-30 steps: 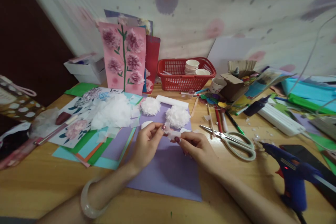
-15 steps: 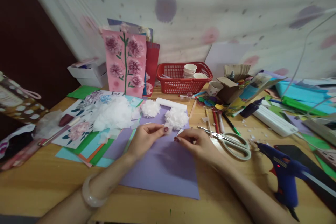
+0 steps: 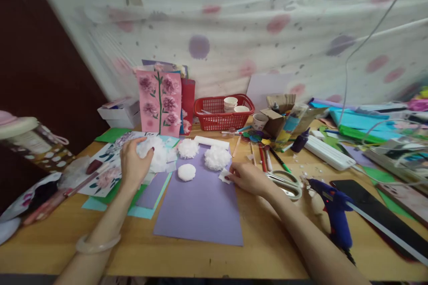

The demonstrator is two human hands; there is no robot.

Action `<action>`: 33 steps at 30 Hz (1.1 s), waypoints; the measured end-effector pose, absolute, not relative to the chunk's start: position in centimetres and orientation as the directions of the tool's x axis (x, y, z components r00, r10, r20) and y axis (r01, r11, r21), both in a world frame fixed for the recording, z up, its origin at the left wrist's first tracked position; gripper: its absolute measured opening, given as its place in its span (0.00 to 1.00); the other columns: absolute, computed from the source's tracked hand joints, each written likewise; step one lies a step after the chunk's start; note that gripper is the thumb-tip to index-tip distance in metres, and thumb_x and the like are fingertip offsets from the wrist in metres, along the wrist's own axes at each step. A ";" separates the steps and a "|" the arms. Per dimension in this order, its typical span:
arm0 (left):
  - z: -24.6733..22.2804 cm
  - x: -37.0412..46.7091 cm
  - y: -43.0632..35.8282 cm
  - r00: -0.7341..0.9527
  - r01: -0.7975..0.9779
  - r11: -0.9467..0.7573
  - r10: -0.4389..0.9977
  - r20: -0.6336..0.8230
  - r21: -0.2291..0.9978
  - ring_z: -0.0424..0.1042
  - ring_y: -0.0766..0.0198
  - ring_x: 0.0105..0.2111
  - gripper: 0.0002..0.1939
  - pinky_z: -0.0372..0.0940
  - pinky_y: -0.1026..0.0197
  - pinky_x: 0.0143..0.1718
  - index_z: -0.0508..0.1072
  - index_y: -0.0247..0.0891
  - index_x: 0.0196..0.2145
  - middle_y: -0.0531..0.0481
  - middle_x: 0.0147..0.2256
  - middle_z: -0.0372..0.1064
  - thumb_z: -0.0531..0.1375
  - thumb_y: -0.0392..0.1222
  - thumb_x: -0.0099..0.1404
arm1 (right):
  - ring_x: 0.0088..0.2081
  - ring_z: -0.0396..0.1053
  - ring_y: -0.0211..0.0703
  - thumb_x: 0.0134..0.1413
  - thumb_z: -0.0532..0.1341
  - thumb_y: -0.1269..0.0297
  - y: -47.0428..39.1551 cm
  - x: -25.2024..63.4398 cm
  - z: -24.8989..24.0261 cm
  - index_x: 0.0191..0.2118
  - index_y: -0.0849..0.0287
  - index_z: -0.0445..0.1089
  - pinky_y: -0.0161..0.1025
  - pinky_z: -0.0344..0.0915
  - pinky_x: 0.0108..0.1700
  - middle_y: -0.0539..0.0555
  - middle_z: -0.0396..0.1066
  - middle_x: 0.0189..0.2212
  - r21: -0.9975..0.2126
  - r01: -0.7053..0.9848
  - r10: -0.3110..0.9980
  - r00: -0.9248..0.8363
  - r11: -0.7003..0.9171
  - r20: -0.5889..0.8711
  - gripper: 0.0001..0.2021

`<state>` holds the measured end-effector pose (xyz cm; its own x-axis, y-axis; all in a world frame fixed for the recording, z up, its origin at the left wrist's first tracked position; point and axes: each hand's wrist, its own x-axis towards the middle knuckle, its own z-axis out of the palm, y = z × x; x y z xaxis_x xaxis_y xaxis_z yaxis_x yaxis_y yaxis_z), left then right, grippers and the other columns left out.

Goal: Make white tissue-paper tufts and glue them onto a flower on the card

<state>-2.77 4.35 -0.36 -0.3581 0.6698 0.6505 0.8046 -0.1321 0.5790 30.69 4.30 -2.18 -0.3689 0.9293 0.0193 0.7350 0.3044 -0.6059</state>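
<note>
My left hand (image 3: 135, 160) is over the left edge of the white tissue pile (image 3: 155, 151), thumb and fingers apart. Low on the right side of the purple sheet (image 3: 200, 209), my right hand (image 3: 245, 177) has its fingertips closed on a small white paper piece (image 3: 224, 176). Two fluffy white paper flowers, one at the back (image 3: 187, 148) and a larger one (image 3: 217, 157) near my right hand, lie on the sheet. A round white disc (image 3: 186, 172) is below them. White-handled scissors (image 3: 287, 183) lie just right of my right hand.
A blue glue gun (image 3: 334, 209) and a black phone (image 3: 374, 209) lie at the right. Behind stand a red basket (image 3: 224, 121) with cups, a pink flower picture (image 3: 159, 102) and a cardboard box (image 3: 272, 122). Markers (image 3: 268, 158) lie beyond the scissors.
My hands have moved apart: the left went to the tissue pile and opened, the right stayed near the larger flower. The white disc now shows on the sheet. The camera view has shifted.
</note>
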 end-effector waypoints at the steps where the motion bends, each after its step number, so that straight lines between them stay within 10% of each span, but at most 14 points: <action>1: -0.3 -1.8 4.0 -0.318 0.800 -0.189 0.671 0.670 0.570 0.67 0.47 0.50 0.13 0.58 0.44 0.55 0.72 0.37 0.39 0.42 0.42 0.71 0.60 0.39 0.55 | 0.23 0.58 0.38 0.48 0.64 0.64 4.4 30.7 -2.1 0.24 0.59 0.66 0.35 0.46 0.27 0.49 0.63 0.19 -0.643 0.702 0.924 -0.382 0.307 0.024 0.08; 5: -0.1 3.7 2.6 -0.122 0.530 -0.359 0.864 0.488 0.768 0.72 0.57 0.39 0.10 0.66 0.53 0.46 0.71 0.37 0.38 0.47 0.37 0.72 0.59 0.42 0.57 | 0.24 0.57 0.36 0.51 0.63 0.54 4.5 30.7 -1.7 0.25 0.59 0.63 0.35 0.51 0.28 0.46 0.59 0.20 -0.816 0.485 0.890 -0.450 0.315 0.076 0.15; 9: -0.4 8.4 1.8 0.257 0.199 -0.192 0.957 0.138 0.961 0.74 0.62 0.30 0.18 0.69 0.60 0.35 0.71 0.36 0.43 0.48 0.34 0.73 0.62 0.48 0.57 | 0.26 0.62 0.36 0.52 0.59 0.44 4.0 29.7 -1.9 0.31 0.58 0.61 0.35 0.59 0.30 0.48 0.63 0.25 -0.947 0.214 0.865 -0.490 0.238 0.106 0.20; 13: -1.4 9.8 2.0 0.314 0.088 -0.127 0.945 0.093 0.988 0.72 0.65 0.29 0.14 0.67 0.64 0.33 0.73 0.34 0.36 0.49 0.30 0.73 0.63 0.48 0.58 | 0.28 0.68 0.38 0.51 0.63 0.47 3.1 28.4 -2.7 0.37 0.57 0.60 0.36 0.64 0.31 0.50 0.69 0.28 -0.991 0.025 0.851 -0.515 0.132 0.101 0.19; 17: -2.5 8.8 2.3 0.271 0.029 -0.101 0.958 0.089 0.994 0.71 0.66 0.28 0.13 0.66 0.65 0.31 0.71 0.35 0.36 0.51 0.29 0.73 0.64 0.47 0.57 | 0.33 0.73 0.40 0.44 0.70 0.62 2.3 27.3 -3.5 0.45 0.57 0.63 0.38 0.68 0.36 0.52 0.73 0.37 -0.948 -0.260 0.851 -0.525 -0.186 -0.023 0.22; 21: -2.9 8.1 2.1 0.304 0.028 -0.087 0.950 0.075 0.996 0.68 0.69 0.23 0.11 0.64 0.67 0.26 0.71 0.35 0.34 0.55 0.24 0.68 0.63 0.46 0.58 | 0.37 0.75 0.46 0.48 0.66 0.54 2.2 26.4 -4.0 0.43 0.59 0.66 0.42 0.69 0.39 0.55 0.74 0.35 -0.789 -0.366 0.787 -0.574 -0.494 -0.226 0.19; 24: -3.0 8.0 2.0 0.220 -0.003 -0.086 0.972 0.085 0.996 0.66 0.71 0.22 0.11 0.63 0.69 0.25 0.71 0.35 0.32 0.56 0.24 0.67 0.64 0.46 0.57 | 0.31 0.73 0.43 0.51 0.62 0.50 2.3 26.6 -3.8 0.39 0.61 0.68 0.41 0.67 0.36 0.54 0.73 0.29 -0.854 -0.305 0.841 -0.484 -0.421 -0.242 0.18; 27: -3.2 7.8 2.2 0.043 -0.026 -0.106 0.993 0.107 0.994 0.65 0.72 0.22 0.10 0.63 0.70 0.24 0.71 0.36 0.32 0.56 0.25 0.68 0.64 0.45 0.57 | 0.24 0.63 0.37 0.57 0.58 0.54 2.6 27.8 -2.7 0.31 0.60 0.68 0.36 0.59 0.30 0.48 0.66 0.21 -0.997 0.071 0.983 -0.183 0.029 0.016 0.14; 30: -3.4 7.6 2.3 -0.041 -0.035 -0.102 0.994 0.101 0.994 0.64 0.73 0.22 0.11 0.63 0.70 0.24 0.71 0.35 0.33 0.56 0.26 0.68 0.65 0.44 0.57 | 0.23 0.57 0.36 0.60 0.56 0.57 2.6 28.9 -1.7 0.30 0.59 0.67 0.35 0.54 0.28 0.47 0.61 0.20 -0.823 0.476 0.951 -0.142 0.309 0.275 0.13; 33: -3.4 7.7 2.2 -0.022 -0.017 -0.094 0.995 0.094 0.995 0.65 0.73 0.22 0.11 0.63 0.70 0.24 0.71 0.35 0.33 0.56 0.26 0.68 0.64 0.45 0.57 | 0.29 0.63 0.40 0.57 0.61 0.58 2.4 28.7 -1.9 0.40 0.59 0.71 0.36 0.58 0.32 0.52 0.68 0.29 -0.670 0.594 0.882 -0.422 0.445 0.210 0.10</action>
